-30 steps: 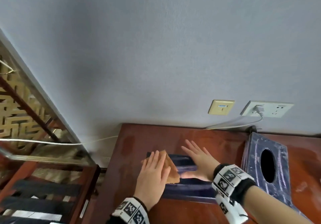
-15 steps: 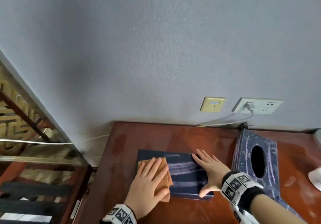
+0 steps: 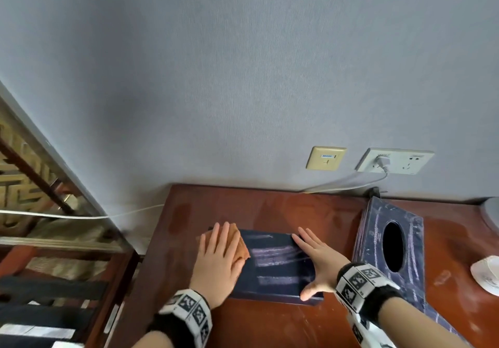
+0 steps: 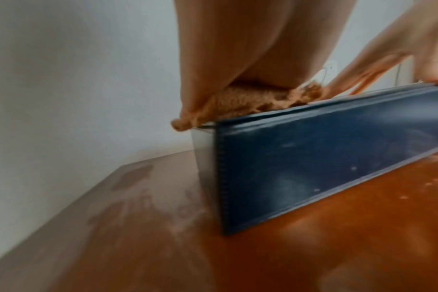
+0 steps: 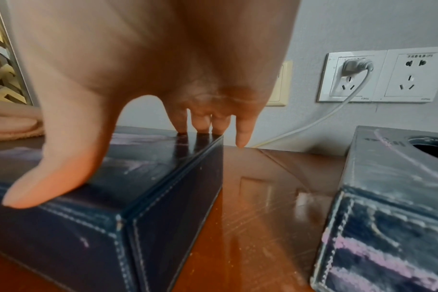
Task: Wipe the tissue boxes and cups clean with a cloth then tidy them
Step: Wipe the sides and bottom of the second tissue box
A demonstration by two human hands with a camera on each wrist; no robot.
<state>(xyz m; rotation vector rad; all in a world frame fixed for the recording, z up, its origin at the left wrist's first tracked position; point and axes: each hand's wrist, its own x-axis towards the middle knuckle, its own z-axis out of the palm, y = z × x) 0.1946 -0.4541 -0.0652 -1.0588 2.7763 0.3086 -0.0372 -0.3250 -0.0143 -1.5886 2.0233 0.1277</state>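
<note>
A dark blue tissue box (image 3: 275, 269) (image 4: 313, 154) (image 5: 93, 207) lies flat on the red-brown table (image 3: 270, 207), its top streaked with pale marks. My left hand (image 3: 216, 256) (image 4: 250, 49) lies flat with straight fingers, pressing an orange cloth (image 3: 239, 245) (image 4: 250, 100) onto the box's left end. My right hand (image 3: 316, 258) (image 5: 143, 79) rests flat on the right end, fingers straight, thumb on the near edge. A second blue tissue box (image 3: 391, 248) (image 5: 393, 197) with an oval opening stands to the right. A white cup (image 3: 486, 274) shows at the right edge.
The grey wall has a beige socket (image 3: 325, 158) and a white outlet (image 3: 394, 160) with a plug and cable running down behind the table. A wooden lattice frame (image 3: 32, 194) and a white cord (image 3: 67, 215) are to the left.
The box has gone from tilted up to lying flat. My left hand has slid the cloth to the box's left end. My right hand stays flat on the right end.
</note>
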